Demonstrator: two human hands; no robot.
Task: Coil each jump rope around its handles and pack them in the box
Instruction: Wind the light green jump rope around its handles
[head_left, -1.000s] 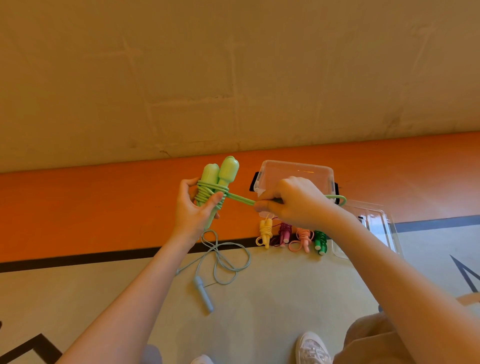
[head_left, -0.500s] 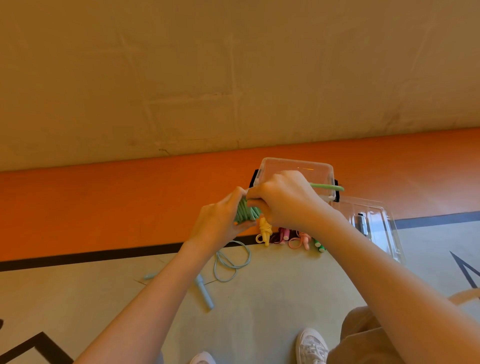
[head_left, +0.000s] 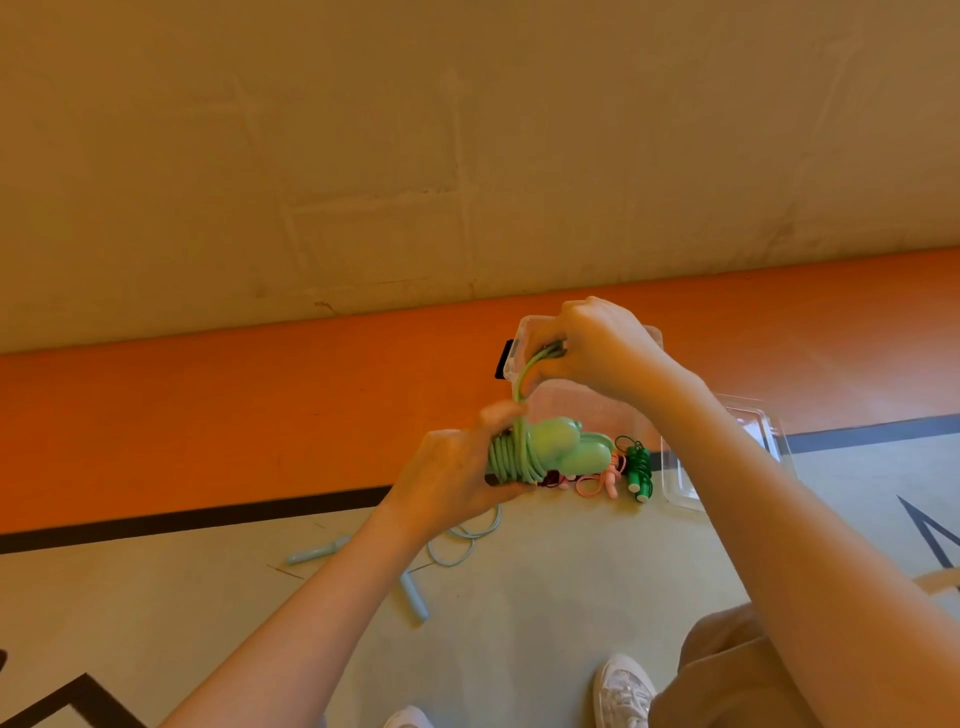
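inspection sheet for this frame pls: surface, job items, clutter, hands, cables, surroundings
Surface: beige floor with black lines and an orange band along the wall.
Job's things: light green rope mostly coiled round its two handles, tail running up to the right hand; clear box open on the floor; dark green bundle and pink bundle coiled in front of it; pale blue rope uncoiled on the floor.
Clutter: clear lid beside the box.
Grippers: left hand grips the green bundle; right hand pinches the rope tail.
Cables: nothing seen.
Surroundings: beige wall; white shoes at the bottom edge.
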